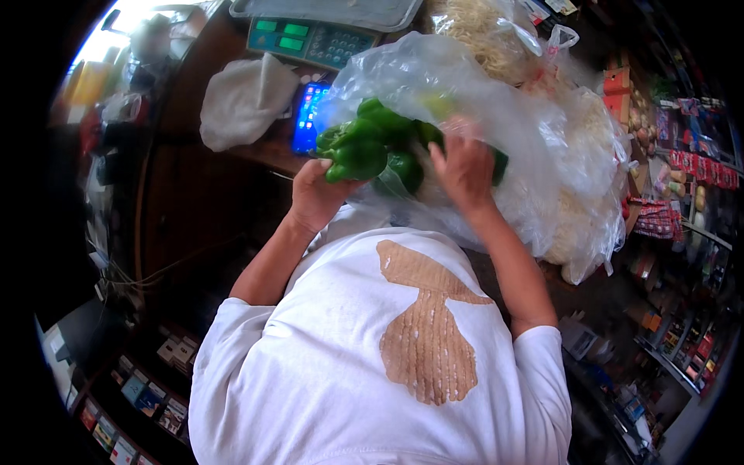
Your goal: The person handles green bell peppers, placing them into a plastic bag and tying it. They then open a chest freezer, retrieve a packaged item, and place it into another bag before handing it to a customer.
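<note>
Several green bell peppers [357, 151] lie bunched in front of me, at the mouth of a clear plastic bag [407, 61]. My left hand [319, 195] holds the nearest pepper from below, with the thumb against its side. Over the bag's opening is my right hand [468, 165], blurred, its fingers bent down among the peppers; whether it grips one cannot be told. A darker green vegetable [500, 165] shows beside its wrist. Another pepper [403, 173] rests low, partly under the plastic film. Something yellow-green [440, 104] shows through the bag.
Beyond the bag stands a digital scale [314, 43] with a grey tray [331, 13]. A lit smartphone [308, 119] and a white cloth [247, 102] are left of the peppers. Bags of noodles [587, 157] crowd the right. Stocked shelves [691, 349] line the right side.
</note>
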The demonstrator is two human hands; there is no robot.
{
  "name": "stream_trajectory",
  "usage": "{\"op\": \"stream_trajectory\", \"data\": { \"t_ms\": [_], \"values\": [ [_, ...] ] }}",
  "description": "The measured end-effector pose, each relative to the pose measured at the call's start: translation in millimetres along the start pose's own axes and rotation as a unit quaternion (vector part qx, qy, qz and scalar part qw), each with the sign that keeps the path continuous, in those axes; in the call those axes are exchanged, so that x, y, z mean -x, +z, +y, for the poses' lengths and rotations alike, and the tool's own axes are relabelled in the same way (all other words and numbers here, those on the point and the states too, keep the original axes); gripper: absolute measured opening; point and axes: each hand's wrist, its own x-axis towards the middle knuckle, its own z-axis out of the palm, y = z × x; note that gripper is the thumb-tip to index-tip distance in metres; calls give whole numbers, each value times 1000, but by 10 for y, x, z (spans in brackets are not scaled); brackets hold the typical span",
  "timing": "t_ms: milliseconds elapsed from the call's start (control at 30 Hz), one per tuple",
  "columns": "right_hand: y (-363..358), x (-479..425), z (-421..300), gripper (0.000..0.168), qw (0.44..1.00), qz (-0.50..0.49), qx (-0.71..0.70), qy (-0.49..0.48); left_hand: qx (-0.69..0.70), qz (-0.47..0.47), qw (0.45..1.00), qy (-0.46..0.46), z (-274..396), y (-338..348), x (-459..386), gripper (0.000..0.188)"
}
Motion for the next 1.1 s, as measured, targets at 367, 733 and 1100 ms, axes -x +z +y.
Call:
{"op": "stream_trajectory", "data": {
  "t_ms": [367, 733, 1100],
  "values": [
    [461, 209, -222, 39, 972, -61, -24, -227, 21, 21, 1000, 7, 20, 1, -57, 55],
    [-517, 145, 134, 77, 974, -47, -220, 23, 15, 3, 1000, 8, 39, 73, -75, 58],
    [-501, 288, 522, 69, 711, -68, -675, 186, 2, -28, 1000, 11, 56, 225, -142, 70]
  ]
}}
